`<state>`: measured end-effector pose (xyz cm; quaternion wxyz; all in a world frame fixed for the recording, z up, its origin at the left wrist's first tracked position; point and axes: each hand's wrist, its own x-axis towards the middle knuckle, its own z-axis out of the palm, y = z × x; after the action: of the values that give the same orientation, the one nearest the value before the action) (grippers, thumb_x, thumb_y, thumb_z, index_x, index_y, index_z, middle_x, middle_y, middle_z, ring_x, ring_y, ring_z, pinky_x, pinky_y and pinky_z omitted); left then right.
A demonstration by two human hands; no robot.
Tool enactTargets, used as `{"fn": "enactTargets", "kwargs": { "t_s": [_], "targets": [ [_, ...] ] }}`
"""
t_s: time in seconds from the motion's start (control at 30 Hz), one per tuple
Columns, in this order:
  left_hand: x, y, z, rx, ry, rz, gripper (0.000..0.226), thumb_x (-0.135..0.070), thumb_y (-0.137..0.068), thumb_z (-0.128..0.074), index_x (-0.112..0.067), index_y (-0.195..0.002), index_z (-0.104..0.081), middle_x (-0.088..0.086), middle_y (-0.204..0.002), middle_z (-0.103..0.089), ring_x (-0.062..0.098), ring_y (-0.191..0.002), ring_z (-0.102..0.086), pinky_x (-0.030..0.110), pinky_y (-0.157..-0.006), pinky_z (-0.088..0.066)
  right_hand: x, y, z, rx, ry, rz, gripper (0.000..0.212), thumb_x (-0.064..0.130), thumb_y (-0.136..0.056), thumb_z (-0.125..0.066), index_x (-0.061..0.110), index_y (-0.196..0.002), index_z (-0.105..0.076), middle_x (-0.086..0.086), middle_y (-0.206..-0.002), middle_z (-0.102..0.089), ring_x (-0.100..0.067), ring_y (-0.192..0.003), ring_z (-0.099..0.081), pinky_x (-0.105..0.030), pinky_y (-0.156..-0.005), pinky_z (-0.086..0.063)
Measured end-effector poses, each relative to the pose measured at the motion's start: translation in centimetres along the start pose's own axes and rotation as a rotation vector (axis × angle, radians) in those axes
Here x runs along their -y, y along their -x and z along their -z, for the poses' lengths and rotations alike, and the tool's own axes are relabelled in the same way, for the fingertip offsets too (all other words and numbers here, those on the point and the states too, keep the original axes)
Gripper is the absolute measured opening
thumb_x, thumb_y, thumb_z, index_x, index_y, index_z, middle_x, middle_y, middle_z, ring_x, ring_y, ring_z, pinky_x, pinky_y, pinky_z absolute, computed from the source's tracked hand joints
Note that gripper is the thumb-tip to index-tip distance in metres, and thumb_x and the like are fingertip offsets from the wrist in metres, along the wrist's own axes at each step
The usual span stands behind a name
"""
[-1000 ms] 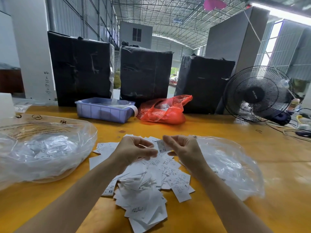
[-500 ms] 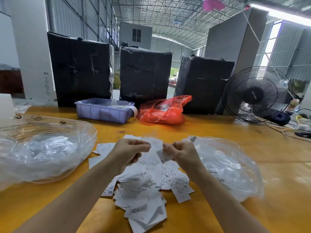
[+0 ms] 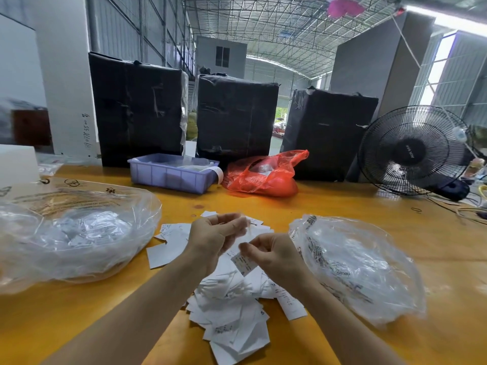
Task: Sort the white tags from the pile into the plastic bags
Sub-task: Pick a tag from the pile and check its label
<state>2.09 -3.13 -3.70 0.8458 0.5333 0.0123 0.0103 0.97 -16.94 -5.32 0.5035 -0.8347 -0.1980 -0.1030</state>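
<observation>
pile: the white tags (image 3: 232, 309) sit loose on the yellow table (image 3: 382, 206), closest to me at about 6 o'clock, spreading up under both hands

right hand: right hand (image 3: 276, 255) is above the pile, fingers (image 3: 247, 247) curled in and pinching one tag (image 3: 243, 263) by its top edge. The tag hangs off the fingertips toward 7 o'clock, long axis slanted, print facing up

left hand: left hand (image 3: 214, 237) is just beside it at 10 o'clock, fingers curled too. There's something pale and blurry at the tips, probably another tag, but honestly can't tell for sure

key relation: the right bag (image 3: 355, 262) lies at 3 o'clock from the pinched tag, right next to the right wrist, so I'd guess that hand makes the drop if the size belongs there. The left bag (image 3: 73, 233) is at 9 o'clock, farther off, and the left hand is the nearer one for it

bags: both clear, crumpled, already holding white tags

progress: lots still in the pile, so nowhere near done imo

far side: purple bin (image 3: 171, 175) and red bag (image 3: 263, 175) around 12 o'clock, black wrapped boxes (image 3: 234, 119) behind them, fan (image 3: 413, 151) at 2 o'clock
</observation>
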Motion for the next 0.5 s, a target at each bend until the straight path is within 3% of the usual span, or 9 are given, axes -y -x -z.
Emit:
{"fn": "enactTargets", "kwargs": {
  "t_s": [0.1,0.23,0.4,0.5],
  "targets": [
    [-0.10,0.10,0.12,-0.022,-0.048,-0.007,0.025,-0.013,-0.050,-0.078,-0.009,-0.074,-0.070,0.000,-0.058,-0.065,0.012,-0.061,-0.053,0.019,-0.059,-0.039,-0.05,0.01,-0.01,0.005,-0.014,-0.021,0.024,0.015,-0.088,-0.066,-0.005,-0.075,-0.069,0.015,-0.041,-0.051,0.003,-0.036,-0.042,-0.009,-0.042,-0.028],
    [-0.25,-0.14,0.33,0.009,-0.121,0.007,0.012,-0.016,-0.065,-0.077,-0.011,-0.074,-0.072,0.000,-0.064,-0.071,0.012,-0.063,-0.061,0.019,-0.059,-0.044,0.01,0.03,0.02,0.014,-0.031,-0.025,0.024,0.013,-0.087,-0.066,-0.008,-0.077,-0.069,0.013,-0.047,-0.051,0.003,-0.037,-0.042,-0.009,-0.042,-0.028],
    [-0.05,-0.27,0.42,0.034,-0.028,-0.008,0.009,-0.004,-0.076,-0.069,0.003,-0.080,-0.065,0.014,-0.071,-0.072,0.016,-0.056,-0.067,0.021,-0.058,-0.057,0.13,0.07,-0.04,0.067,-0.004,-0.022,0.022,0.011,-0.087,-0.065,-0.009,-0.080,-0.070,0.005,-0.054,-0.054,0.002,-0.039,-0.043,-0.010,-0.043,-0.030],
    [0.00,-0.29,0.44,0.031,-0.072,-0.037,0.009,-0.005,-0.082,-0.065,0.002,-0.087,-0.065,0.013,-0.074,-0.072,0.016,-0.061,-0.069,0.021,-0.060,-0.057,0.22,0.09,-0.05,0.049,-0.056,-0.061,0.022,0.013,-0.087,-0.066,-0.004,-0.074,-0.070,-0.004,-0.058,-0.056,-0.005,-0.047,-0.042,-0.018,-0.047,-0.032]
  ]
}}
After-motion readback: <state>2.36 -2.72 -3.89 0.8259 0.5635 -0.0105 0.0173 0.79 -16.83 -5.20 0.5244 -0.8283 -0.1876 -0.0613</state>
